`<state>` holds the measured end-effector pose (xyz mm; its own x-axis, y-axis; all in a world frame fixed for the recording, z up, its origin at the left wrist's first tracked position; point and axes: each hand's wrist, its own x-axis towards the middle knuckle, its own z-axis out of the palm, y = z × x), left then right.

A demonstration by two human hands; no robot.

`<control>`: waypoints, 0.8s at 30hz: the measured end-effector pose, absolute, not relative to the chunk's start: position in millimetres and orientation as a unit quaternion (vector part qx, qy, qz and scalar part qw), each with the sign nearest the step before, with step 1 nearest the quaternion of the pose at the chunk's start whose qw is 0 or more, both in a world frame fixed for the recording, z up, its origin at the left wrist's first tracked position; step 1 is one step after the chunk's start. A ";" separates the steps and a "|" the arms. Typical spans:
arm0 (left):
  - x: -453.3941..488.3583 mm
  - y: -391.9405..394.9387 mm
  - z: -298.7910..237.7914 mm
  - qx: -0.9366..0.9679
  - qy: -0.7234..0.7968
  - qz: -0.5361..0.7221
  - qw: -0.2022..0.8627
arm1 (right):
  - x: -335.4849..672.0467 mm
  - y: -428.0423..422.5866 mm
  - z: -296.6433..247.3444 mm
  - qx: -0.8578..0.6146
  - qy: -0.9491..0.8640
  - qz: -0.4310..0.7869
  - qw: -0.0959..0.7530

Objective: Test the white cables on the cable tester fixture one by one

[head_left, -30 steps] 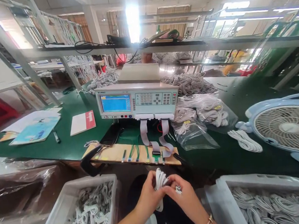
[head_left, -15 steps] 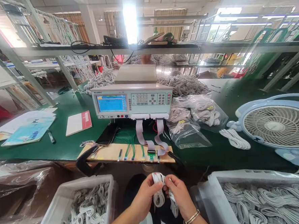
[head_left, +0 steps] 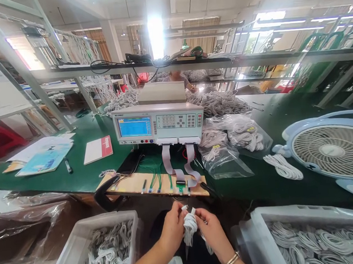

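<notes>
Low in front of me, a coiled white cable [head_left: 190,228] hangs between my two hands. My left hand [head_left: 172,226] is closed on its left side, with a white connector [head_left: 184,207] poking out at the fingertips. My right hand [head_left: 211,228], with a bangle at the wrist, pinches the other side near a second white plug end [head_left: 193,211]. More white cable dangles below the right palm, partly hidden by it. Just beyond the hands lies a wooden board [head_left: 127,183] with small connectors, green wires and a green circuit board [head_left: 181,186].
A tester with a blue screen [head_left: 134,127] stands on the green table [head_left: 237,192]. Cable bins stand left [head_left: 134,226] and right [head_left: 256,230]. Bagged cables [head_left: 226,164], a loose coil [head_left: 283,167] and a fan [head_left: 330,150] lie rightward. Behind the tester, a person [head_left: 176,79] is partly hidden.
The coil has turned in my hands, and two white connector ends now show at its top. My view has shifted slightly left and up.
</notes>
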<state>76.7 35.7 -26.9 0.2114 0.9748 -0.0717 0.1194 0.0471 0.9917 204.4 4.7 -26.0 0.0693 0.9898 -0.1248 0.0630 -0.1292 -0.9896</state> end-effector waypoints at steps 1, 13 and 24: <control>78.2 36.7 -28.7 0.545 0.491 0.408 0.543 | 204.6 6.6 -24.4 -0.564 -0.484 0.477 0.469; 65.1 59.7 -28.4 0.375 0.432 0.357 0.738 | 219.8 46.2 -20.7 -0.581 -0.494 0.479 0.435; 63.4 70.9 -23.4 0.297 0.434 0.353 0.773 | 213.5 39.9 -20.5 -0.589 -0.471 0.462 0.467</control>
<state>63.4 70.9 -23.4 0.3727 0.8046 -0.4622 -0.2888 0.5740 0.7663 213.5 39.9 -20.5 0.1298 0.9860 -0.1050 0.1232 -0.1211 -0.9850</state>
